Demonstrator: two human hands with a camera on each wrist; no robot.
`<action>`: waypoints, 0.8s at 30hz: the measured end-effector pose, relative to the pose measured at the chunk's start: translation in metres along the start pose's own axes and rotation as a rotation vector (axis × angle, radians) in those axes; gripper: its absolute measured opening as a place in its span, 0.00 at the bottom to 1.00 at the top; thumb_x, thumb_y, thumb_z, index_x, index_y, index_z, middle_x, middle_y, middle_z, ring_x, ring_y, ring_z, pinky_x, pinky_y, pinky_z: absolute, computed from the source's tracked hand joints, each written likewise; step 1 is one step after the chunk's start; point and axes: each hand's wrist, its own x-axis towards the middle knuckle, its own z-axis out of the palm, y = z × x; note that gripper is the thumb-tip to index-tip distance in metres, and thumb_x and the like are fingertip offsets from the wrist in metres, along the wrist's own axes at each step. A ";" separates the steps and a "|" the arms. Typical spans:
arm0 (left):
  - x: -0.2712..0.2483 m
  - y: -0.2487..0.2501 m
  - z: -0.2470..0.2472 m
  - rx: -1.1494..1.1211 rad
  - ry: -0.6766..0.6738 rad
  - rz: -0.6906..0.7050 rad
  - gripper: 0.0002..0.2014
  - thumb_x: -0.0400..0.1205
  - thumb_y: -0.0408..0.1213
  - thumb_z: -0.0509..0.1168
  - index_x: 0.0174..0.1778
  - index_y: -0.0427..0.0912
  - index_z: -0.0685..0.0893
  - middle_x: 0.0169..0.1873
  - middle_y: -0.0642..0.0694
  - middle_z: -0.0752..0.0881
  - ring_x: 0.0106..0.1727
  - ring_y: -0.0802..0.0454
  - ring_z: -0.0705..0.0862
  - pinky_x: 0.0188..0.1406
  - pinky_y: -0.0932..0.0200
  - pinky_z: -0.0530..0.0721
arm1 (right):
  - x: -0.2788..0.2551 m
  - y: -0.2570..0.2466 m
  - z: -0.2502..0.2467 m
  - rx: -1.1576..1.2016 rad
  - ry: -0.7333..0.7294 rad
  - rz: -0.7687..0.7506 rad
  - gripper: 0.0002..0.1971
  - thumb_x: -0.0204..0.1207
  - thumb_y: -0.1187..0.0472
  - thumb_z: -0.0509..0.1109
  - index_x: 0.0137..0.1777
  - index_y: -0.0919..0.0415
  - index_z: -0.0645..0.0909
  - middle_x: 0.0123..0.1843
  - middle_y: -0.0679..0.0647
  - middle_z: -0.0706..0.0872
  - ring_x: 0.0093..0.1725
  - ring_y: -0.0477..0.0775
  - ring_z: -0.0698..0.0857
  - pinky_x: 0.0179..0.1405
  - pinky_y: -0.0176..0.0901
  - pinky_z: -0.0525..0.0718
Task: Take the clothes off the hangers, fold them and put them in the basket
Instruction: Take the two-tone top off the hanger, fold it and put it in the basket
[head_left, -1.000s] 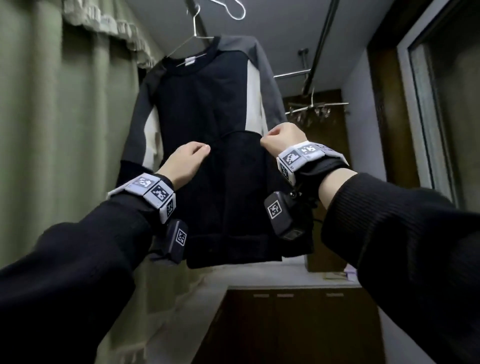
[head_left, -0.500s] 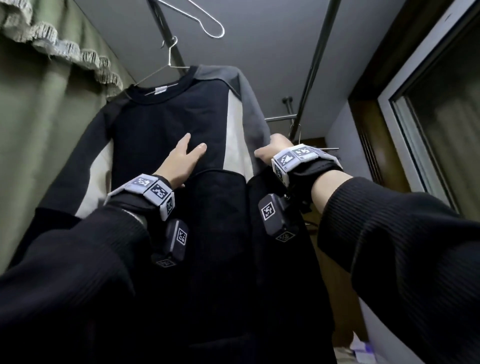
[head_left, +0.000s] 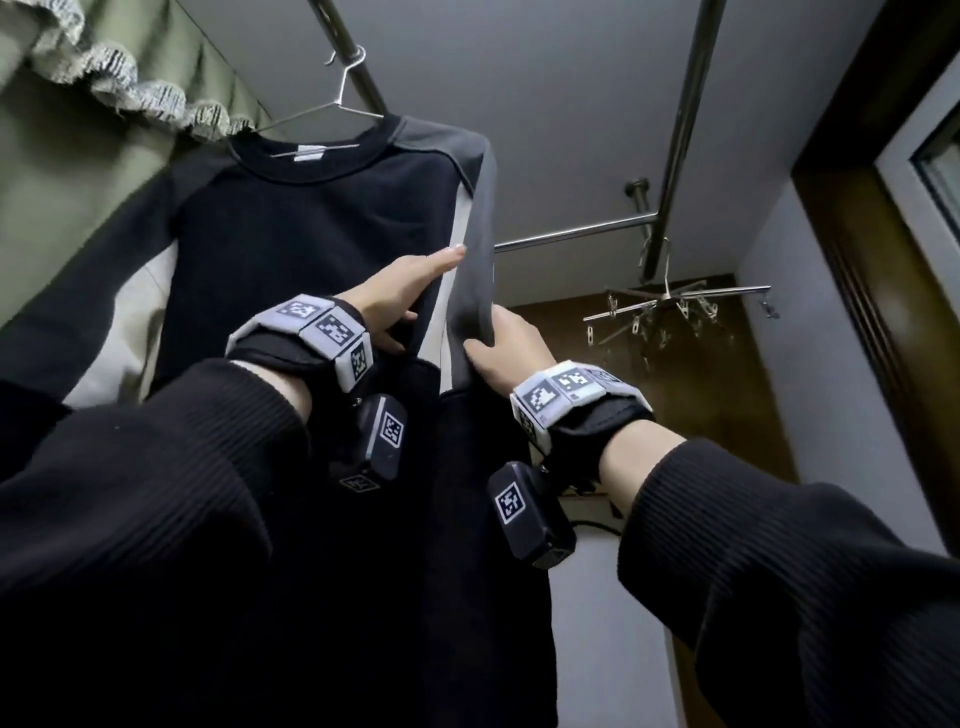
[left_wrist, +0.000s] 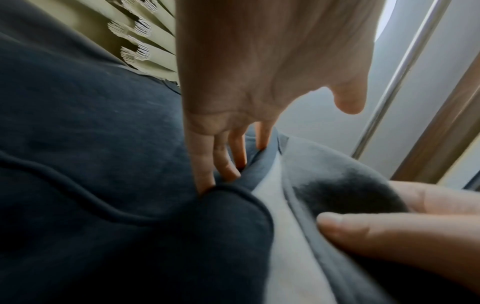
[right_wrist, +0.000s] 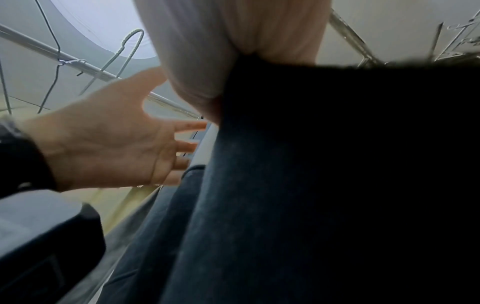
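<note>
Sweatshirt (head_left: 311, 249) black and grey, hanging on wire hanger (head_left: 332, 106) from ceiling rail (head_left: 358, 67) beside green curtain (head_left: 88, 156), my left hand (head_left: 400, 296) flat with straight fingers against its front, my right hand (head_left: 506, 345) pinching the grey sleeve (head_left: 475, 234) edge.

Both arms are in black ribbed knit sleeves (head_left: 779, 597), pretty chunky weave. Each wrist has a black strap with a band (head_left: 322, 332) of light grey blocks, each block printed with a black-and-white square marker. Under each wrist hangs a black boxy camera (head_left: 530, 512) with its own marker sticker.
</note>
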 end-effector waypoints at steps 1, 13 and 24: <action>0.003 0.001 0.006 0.016 -0.004 0.015 0.18 0.76 0.65 0.56 0.45 0.55 0.78 0.42 0.54 0.80 0.50 0.48 0.80 0.51 0.49 0.81 | -0.001 0.004 0.002 0.020 -0.025 -0.047 0.15 0.76 0.64 0.62 0.62 0.67 0.76 0.61 0.63 0.84 0.62 0.64 0.81 0.61 0.50 0.79; 0.016 -0.045 -0.032 0.279 -0.003 0.234 0.07 0.76 0.32 0.67 0.47 0.46 0.81 0.44 0.43 0.87 0.44 0.52 0.82 0.51 0.55 0.81 | 0.058 -0.015 0.009 0.637 0.119 0.148 0.08 0.74 0.53 0.66 0.48 0.55 0.79 0.44 0.53 0.82 0.34 0.50 0.82 0.31 0.42 0.83; 0.000 -0.084 -0.054 0.608 0.186 0.216 0.10 0.74 0.46 0.65 0.51 0.57 0.80 0.49 0.59 0.85 0.62 0.53 0.79 0.72 0.21 0.44 | 0.119 -0.051 0.057 0.038 0.406 -0.006 0.34 0.77 0.57 0.66 0.80 0.63 0.56 0.80 0.60 0.63 0.75 0.65 0.70 0.72 0.51 0.68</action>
